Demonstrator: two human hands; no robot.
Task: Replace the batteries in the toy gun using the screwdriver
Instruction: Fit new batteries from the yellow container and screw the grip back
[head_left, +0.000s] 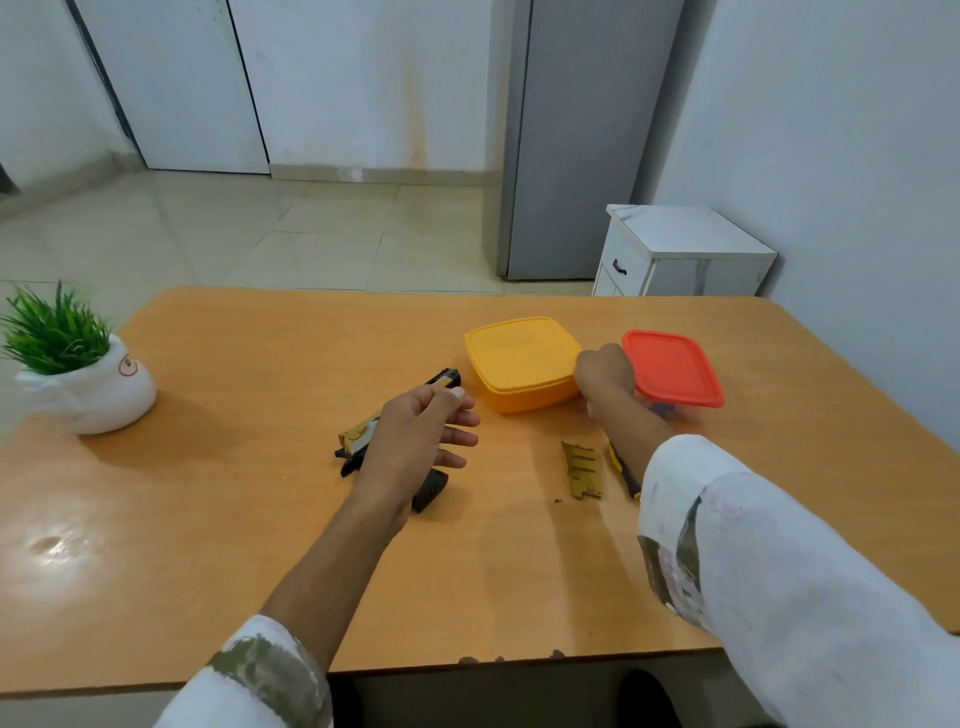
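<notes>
The black and gold toy gun (358, 436) lies on the wooden table (249, 519), mostly under my left hand (421, 441), which hovers over it with fingers spread. Its gold cover plate (584, 470) lies apart to the right. The yellow and black screwdriver (621, 467) lies beside the plate, partly hidden by my right forearm. My right hand (605, 374) is closed at the edge of the red-lidded container (672, 371), next to the yellow box (522, 361); whether it grips the lid I cannot tell.
A white pot with a green plant (83, 374) stands at the table's left edge. Behind the table are a small white cabinet (680, 254) and a grey fridge (571, 140). A tiny dark speck lies near the plate.
</notes>
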